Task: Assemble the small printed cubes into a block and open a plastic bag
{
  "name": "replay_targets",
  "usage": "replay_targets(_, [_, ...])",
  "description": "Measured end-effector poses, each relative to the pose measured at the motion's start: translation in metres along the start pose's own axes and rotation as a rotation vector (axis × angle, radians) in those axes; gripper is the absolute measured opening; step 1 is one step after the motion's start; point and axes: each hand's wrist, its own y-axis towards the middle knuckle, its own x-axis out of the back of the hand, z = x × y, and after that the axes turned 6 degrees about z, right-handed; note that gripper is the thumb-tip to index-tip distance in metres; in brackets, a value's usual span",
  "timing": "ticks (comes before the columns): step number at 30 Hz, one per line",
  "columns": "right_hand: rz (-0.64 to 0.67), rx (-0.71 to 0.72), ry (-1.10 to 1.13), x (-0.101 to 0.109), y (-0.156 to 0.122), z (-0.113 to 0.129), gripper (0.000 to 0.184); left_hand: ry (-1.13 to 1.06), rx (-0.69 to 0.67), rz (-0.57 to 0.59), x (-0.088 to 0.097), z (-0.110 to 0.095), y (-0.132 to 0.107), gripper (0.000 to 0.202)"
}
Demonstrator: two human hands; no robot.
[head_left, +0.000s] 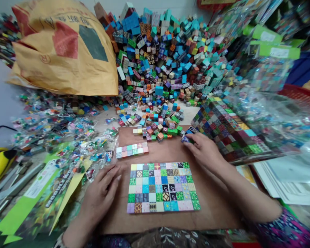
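Note:
My right hand (pixel 204 147) pinches a small blue-and-white patterned cube (pixel 185 139) between thumb and fingers, at the right end of a loose heap of blocks (pixel 161 132). My left hand (pixel 102 193) holds nothing; its fingers are loosely bent with the thumb apart, and it rests left of a flat rectangle of printed cubes (pixel 158 187). That rectangle lies in neat rows on a brown board (pixel 217 206). Behind it and to the left is a smaller strip of cubes (pixel 132 150), two rows deep.
A huge pile of coloured blocks (pixel 160 62) rises at the back beside a yellow woven sack (pixel 67 51). Small bagged pieces (pixel 59 120), green header cards (pixel 41 193) and a yellow-black cutter (pixel 1 162) lie left. On the right stand a wrapped block set (pixel 229 127) and a red basket (pixel 303 93).

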Motion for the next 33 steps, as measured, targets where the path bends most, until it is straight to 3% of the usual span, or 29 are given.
replay_targets(5, [0.135,-0.017,-0.107,-0.009,-0.008,0.007,0.028,-0.018,0.010,-0.015,-0.003,0.002,-0.007,0.028])
replay_targets(13, [0.074,-0.069,-0.141,-0.006,0.001,0.004,0.032,-0.048,0.043,0.007,-0.008,0.000,-0.008,0.029])
replay_targets(19, [0.168,-0.082,-0.298,-0.006,0.008,0.007,0.037,-0.069,0.095,0.003,-0.012,-0.001,-0.009,0.028])
replay_targets(28, [0.176,-0.042,-0.208,-0.002,-0.001,0.004,0.036,-0.067,0.063,-0.018,-0.014,-0.001,-0.010,0.028])
replay_targets(33, [0.231,-0.080,-0.275,0.002,-0.004,0.013,0.043,-0.015,0.052,-0.008,-0.016,-0.001,-0.011,0.029])
